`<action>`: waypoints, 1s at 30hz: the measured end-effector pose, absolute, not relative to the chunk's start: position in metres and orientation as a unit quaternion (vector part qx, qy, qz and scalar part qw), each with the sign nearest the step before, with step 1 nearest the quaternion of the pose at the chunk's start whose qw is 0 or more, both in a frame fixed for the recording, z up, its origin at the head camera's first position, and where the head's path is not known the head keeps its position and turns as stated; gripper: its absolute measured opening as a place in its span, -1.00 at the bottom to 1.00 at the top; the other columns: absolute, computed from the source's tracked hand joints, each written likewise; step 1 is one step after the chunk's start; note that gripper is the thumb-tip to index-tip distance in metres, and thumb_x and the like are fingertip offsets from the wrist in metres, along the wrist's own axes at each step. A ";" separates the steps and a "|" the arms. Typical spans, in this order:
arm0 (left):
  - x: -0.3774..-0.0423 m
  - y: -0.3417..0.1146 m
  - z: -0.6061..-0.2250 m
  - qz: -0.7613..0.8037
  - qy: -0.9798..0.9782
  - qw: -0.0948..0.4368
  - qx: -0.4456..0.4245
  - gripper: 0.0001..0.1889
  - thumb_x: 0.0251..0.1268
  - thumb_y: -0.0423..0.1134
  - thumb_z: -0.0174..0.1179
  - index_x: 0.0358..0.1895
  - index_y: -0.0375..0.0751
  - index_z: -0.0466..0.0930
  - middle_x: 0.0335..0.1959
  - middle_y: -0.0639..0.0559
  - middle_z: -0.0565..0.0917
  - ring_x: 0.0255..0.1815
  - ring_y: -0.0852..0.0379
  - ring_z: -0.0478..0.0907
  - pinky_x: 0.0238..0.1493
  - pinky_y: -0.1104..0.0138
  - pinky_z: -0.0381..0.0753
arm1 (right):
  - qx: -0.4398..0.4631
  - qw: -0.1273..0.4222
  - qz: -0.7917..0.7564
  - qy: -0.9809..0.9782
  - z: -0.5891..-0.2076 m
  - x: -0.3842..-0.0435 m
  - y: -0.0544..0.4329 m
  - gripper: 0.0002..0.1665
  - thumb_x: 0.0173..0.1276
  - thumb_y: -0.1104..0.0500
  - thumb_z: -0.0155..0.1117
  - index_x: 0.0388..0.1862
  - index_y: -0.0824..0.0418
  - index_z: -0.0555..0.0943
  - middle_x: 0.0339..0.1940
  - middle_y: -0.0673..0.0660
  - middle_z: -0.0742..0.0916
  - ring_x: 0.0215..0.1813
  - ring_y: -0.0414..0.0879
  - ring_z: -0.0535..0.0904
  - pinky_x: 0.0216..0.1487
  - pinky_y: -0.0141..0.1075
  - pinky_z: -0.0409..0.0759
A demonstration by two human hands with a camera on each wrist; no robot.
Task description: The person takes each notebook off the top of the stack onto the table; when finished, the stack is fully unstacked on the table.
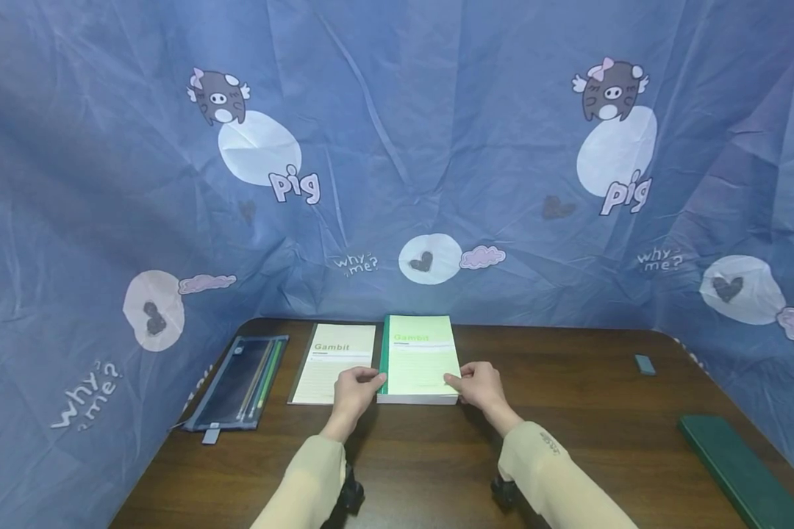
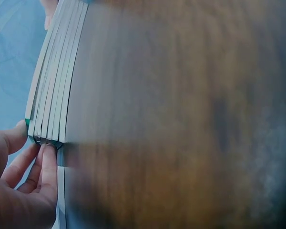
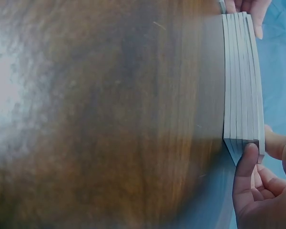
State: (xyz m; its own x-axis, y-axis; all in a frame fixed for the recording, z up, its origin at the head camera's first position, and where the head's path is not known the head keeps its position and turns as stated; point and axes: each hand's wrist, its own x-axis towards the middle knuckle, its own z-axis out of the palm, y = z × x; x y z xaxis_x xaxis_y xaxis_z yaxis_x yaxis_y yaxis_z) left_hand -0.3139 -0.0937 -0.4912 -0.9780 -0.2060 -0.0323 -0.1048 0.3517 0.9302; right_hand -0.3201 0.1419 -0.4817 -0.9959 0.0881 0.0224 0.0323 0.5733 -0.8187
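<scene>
On the table (image 1: 576, 389), left hand (image 1: 353, 391) and right hand (image 1: 483, 387) grip notebooks (image 1: 421, 364) seemingly marked "Gambit"

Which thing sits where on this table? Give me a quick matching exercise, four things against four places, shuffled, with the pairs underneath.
1. zip pouch
2. notebook stack
3. single notebook
4. green case

A. between the zip pouch and the notebook stack
B. near the right edge of the table
C. at the left end of the table
D. held at both sides

Pairs: 1-C, 2-D, 3-A, 4-B
</scene>
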 end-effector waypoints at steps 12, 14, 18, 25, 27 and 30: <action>-0.312 -0.093 -0.488 -0.552 -0.829 0.047 0.077 -0.69 0.31 -0.25 0.30 0.02 -0.39 0.66 -0.09 -0.16 0.67 -0.10 -0.02 0.61 -0.08 0.12 0.61 | -0.040 0.017 0.519 -0.853 -0.475 -0.320 0.158 -0.59 0.30 0.24 0.40 -0.05 0.55 0.55 -0.34 0.26 0.76 -0.60 -0.16 0.61 -0.52 -0.32 0.64; -0.313 -0.093 -0.488 -0.551 -0.830 0.043 0.077 -0.69 0.31 -0.25 0.30 0.02 -0.39 0.66 -0.09 -0.16 0.67 -0.10 -0.02 0.61 -0.08 0.12 0.62 | -0.042 0.012 0.531 -0.846 -0.473 -0.321 0.163 -0.59 0.30 0.25 0.39 -0.04 0.55 0.54 -0.32 0.26 0.75 -0.60 -0.17 0.61 -0.51 -0.33 0.64; -0.314 -0.095 -0.489 -0.550 -0.831 0.039 0.074 -0.70 0.31 -0.25 0.30 0.01 -0.38 0.66 -0.08 -0.16 0.67 -0.09 -0.03 0.61 -0.06 0.10 0.61 | -0.055 -0.004 0.559 -0.827 -0.471 -0.322 0.174 -0.64 0.34 0.22 0.36 -0.06 0.49 0.56 -0.35 0.21 0.71 -0.58 -0.17 0.61 -0.46 -0.34 0.64; -0.314 -0.097 -0.490 -0.547 -0.833 0.040 0.071 -0.70 0.29 -0.25 0.31 -0.01 -0.37 0.67 -0.08 -0.16 0.68 -0.07 -0.05 0.61 -0.03 0.09 0.59 | -0.060 -0.021 0.576 -0.815 -0.472 -0.323 0.198 -0.63 0.41 0.18 0.31 0.01 0.47 0.57 -0.41 0.16 0.72 -0.50 -0.17 0.61 -0.43 -0.38 0.59; -0.315 -0.097 -0.491 -0.543 -0.835 0.040 0.071 -0.70 0.29 -0.25 0.31 -0.01 -0.37 0.67 -0.10 -0.15 0.68 -0.07 -0.05 0.61 -0.03 0.08 0.60 | -0.063 -0.024 0.580 -0.812 -0.472 -0.322 0.205 -0.60 0.41 0.17 0.31 0.04 0.47 0.56 -0.39 0.16 0.71 -0.48 -0.18 0.60 -0.43 -0.38 0.59; -0.315 -0.097 -0.491 -0.541 -0.837 0.040 0.073 -0.70 0.28 -0.24 0.31 0.00 -0.35 0.67 -0.12 -0.14 0.68 -0.07 -0.05 0.62 0.00 0.09 0.60 | -0.068 -0.030 0.584 -0.809 -0.473 -0.323 0.216 -0.57 0.43 0.15 0.30 0.08 0.48 0.54 -0.36 0.16 0.70 -0.48 -0.19 0.60 -0.43 -0.39 0.59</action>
